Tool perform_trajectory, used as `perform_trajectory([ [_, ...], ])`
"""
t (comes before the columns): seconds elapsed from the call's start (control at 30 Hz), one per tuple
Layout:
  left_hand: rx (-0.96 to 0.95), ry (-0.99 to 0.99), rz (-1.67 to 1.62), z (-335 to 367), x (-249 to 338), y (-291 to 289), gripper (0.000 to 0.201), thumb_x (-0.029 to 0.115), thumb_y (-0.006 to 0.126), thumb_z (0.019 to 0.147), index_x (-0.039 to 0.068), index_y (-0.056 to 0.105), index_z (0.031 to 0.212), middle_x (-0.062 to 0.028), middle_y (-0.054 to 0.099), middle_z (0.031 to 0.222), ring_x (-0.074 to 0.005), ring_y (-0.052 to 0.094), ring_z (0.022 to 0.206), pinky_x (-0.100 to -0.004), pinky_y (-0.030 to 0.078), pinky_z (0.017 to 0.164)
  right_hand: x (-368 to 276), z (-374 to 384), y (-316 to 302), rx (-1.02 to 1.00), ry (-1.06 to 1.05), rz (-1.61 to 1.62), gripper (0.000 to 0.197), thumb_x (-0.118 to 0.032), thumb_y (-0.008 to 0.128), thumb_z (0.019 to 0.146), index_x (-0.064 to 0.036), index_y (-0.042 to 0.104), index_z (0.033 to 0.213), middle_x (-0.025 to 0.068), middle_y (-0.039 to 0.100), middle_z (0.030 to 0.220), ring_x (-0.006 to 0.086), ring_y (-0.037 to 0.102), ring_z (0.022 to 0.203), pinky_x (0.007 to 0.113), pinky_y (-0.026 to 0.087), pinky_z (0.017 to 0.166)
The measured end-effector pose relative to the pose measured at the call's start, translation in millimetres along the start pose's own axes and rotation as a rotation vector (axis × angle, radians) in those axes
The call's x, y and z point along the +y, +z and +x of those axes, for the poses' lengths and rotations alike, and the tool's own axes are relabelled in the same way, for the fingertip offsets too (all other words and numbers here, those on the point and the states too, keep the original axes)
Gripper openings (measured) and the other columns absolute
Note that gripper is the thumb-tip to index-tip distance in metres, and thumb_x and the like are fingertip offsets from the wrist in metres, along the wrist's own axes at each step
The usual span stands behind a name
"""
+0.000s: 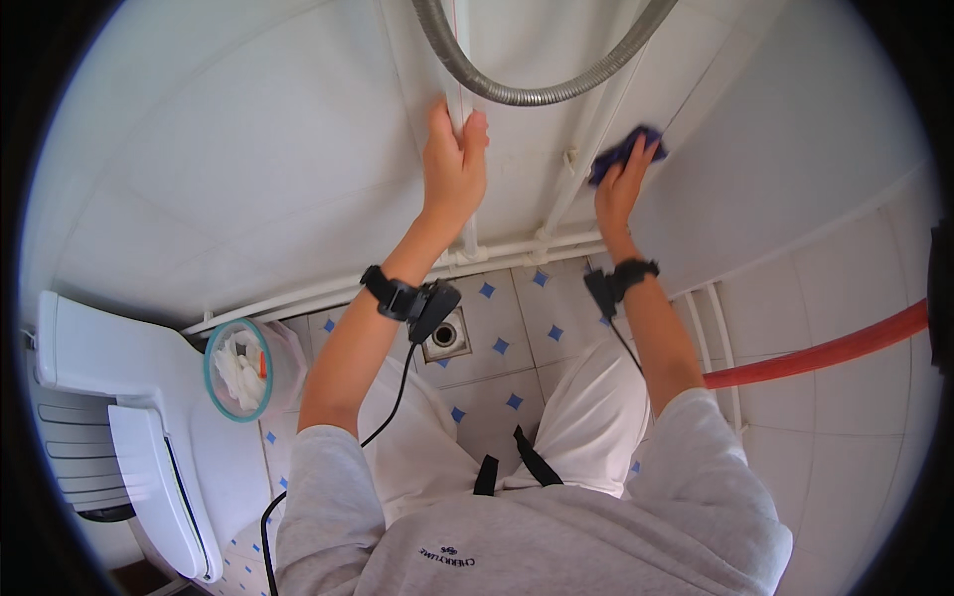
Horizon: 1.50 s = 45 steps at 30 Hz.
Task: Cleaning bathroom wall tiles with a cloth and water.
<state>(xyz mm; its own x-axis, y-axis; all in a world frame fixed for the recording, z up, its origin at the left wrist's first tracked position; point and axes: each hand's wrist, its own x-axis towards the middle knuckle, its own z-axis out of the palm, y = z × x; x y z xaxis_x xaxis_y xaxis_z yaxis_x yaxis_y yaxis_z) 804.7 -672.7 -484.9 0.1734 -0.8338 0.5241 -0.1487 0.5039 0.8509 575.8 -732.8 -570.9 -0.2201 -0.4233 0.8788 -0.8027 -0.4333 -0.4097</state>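
Note:
My left hand (455,164) is wrapped round a white vertical pipe (469,226) that runs up the tiled wall. To its right, my right hand (620,194) presses a dark purple cloth (626,155) against the wall near the corner, beside a second white pipe (568,194). Its fingers lie over the cloth, which looks slightly blurred. A grey metal shower hose (527,96) hangs in a loop just above and in front of both hands. Each wrist wears a black strap with a small device.
At the left stand a white toilet (189,397) and a teal-rimmed bin (211,370) holding crumpled paper. White pipes (343,291) run along the foot of the wall. A square floor drain (459,350) lies between my arms. A red hose or band (825,348) crosses at the right.

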Motion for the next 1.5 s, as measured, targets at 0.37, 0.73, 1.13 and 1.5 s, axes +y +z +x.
perform_trajectory([
  [0.37,0.197,0.951,0.926,51.3,9.6,-111.0,0.046,0.014,0.052,0.080,0.002,0.040,0.123,-0.0153,0.036,0.129,-0.0323,0.028,0.124,-0.0502,0.015,0.103,-140.4,-4.6,-23.7,-0.213,-0.215,0.300,0.050,0.006,0.047,0.073,-0.0027,0.043,0.122,0.0188,0.032,0.134,0.0351,0.034,0.122,0.041,0.025,0.102],
  [0.73,0.217,0.943,1.116,59.2,-5.8,-110.4,0.056,0.028,0.052,0.079,0.009,0.037,0.130,-0.0121,0.029,0.137,-0.0286,0.025,0.128,-0.0474,0.014,0.105,-99.8,-132.1,3.8,-0.669,0.027,0.178,0.057,0.009,0.048,0.072,-0.0044,0.038,0.126,0.0180,0.026,0.138,0.0341,0.028,0.126,0.049,0.022,0.102],
  [1.13,0.244,0.969,1.117,60.8,-11.6,-115.4,0.058,0.027,0.052,0.080,0.008,0.032,0.132,-0.0137,0.026,0.138,-0.0320,0.021,0.129,-0.0515,0.012,0.104,-127.2,-93.4,6.7,-0.561,-0.059,0.170,0.055,0.012,0.046,0.072,-0.0025,0.041,0.124,0.0207,0.026,0.137,0.0347,0.028,0.126,0.046,0.024,0.102],
  [1.5,0.217,0.952,1.107,51.3,-3.9,-114.5,0.055,0.026,0.048,0.083,0.007,0.034,0.132,-0.0157,0.026,0.139,-0.0319,0.023,0.129,-0.0494,0.015,0.104,-127.4,-72.7,15.7,-0.510,-0.249,0.103,0.054,0.010,0.043,0.073,-0.0033,0.041,0.125,0.0210,0.029,0.136,0.0335,0.031,0.125,0.049,0.019,0.103],
])
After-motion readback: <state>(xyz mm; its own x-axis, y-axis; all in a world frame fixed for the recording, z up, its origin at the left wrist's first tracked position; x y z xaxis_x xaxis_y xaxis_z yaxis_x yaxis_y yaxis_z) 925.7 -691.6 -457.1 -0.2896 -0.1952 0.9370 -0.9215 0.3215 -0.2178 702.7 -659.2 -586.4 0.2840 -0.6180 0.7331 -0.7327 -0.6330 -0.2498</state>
